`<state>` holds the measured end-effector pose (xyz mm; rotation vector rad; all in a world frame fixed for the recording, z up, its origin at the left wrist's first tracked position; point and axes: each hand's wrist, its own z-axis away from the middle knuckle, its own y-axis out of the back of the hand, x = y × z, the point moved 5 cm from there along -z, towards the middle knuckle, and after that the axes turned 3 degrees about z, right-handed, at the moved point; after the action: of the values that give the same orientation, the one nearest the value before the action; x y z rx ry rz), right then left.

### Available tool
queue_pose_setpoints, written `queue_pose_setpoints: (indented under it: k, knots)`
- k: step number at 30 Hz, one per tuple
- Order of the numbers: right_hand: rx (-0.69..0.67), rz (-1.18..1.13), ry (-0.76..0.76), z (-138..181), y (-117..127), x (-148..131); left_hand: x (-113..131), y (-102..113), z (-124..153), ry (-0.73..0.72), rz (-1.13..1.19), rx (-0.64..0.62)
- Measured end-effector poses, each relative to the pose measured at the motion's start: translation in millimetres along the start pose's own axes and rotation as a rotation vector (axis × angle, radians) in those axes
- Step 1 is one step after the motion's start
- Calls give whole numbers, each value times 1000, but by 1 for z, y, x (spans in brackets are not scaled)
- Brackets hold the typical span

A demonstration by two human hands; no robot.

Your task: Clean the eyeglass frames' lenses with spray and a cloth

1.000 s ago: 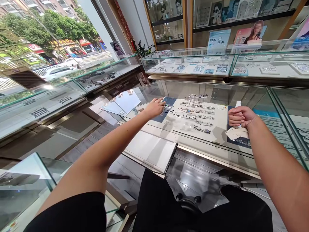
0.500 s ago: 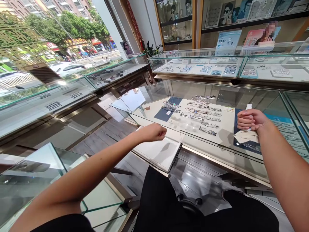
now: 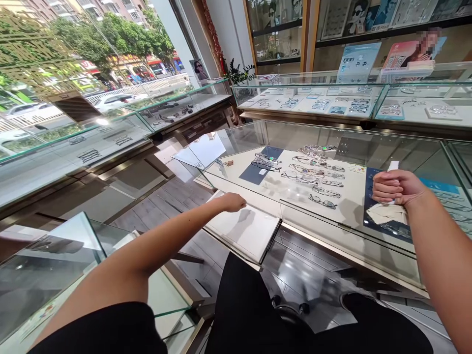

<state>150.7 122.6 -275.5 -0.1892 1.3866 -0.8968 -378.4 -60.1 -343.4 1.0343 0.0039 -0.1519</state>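
I am at the open back of a glass display case (image 3: 332, 135) holding several pairs of eyeglasses (image 3: 311, 174) on a pale tray. My left hand (image 3: 232, 202) hovers at the case's near edge, above a pulled-out white drawer panel (image 3: 247, 231); its fingers are curled and nothing shows in them. My right hand (image 3: 396, 187) is a fist inside the case, gripping a white cloth (image 3: 387, 212) that hangs down over a dark blue mat (image 3: 391, 226).
More glass counters with eyeglasses stand at the left (image 3: 110, 132) and behind (image 3: 313, 101). A glass corner (image 3: 83, 236) juts near my left arm. Wall shelves with posters (image 3: 357, 61) line the back. A shop window shows the street.
My left hand has drawn back from the glasses inside the case to the case's near edge, above the white drawer panel. The right hand kept its grip on the cloth.
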Motion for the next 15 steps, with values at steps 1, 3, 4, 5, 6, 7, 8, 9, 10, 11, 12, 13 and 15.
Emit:
queue_pose_setpoints:
  k: [1,3,4,5,6,7,8,9,10,11,12,13,15]
  knots:
    - [0,1,1,0,0,0,-5,-2,-9,6,-12,10]
    - [-3,-3,7,-1,0,0,-12,-3,-28,15,-44,42]
    - [-2,-4,8,-1,0,0,-16,-4,-39,22,-62,61]
    - [-2,-4,11,-1,0,0,-19,-3,-49,32,-78,81]
    - [-1,-4,14,-1,0,1,-21,-2,-59,44,-92,103]
    - [-3,-4,17,-1,0,1,-24,-1,-69,55,-102,128]
    - [-8,-3,21,-1,0,1,-26,2,-79,63,-110,161]
    - [-15,-1,25,-1,-1,2,-28,5,-87,64,-115,201]
    - [-30,1,34,-1,-1,2,-31,9,-95,60,-118,246]
    - [-51,5,43,-2,-2,3,-33,14,-103,50,-119,292]
    - [-73,9,51,-2,-3,3,-36,19,-111,37,-116,334]
    - [-93,14,60,-2,-4,4,-40,24,-119,22,-110,368]
    - [-118,24,78,-2,-5,4,-48,32,-136,-36,-86,401]
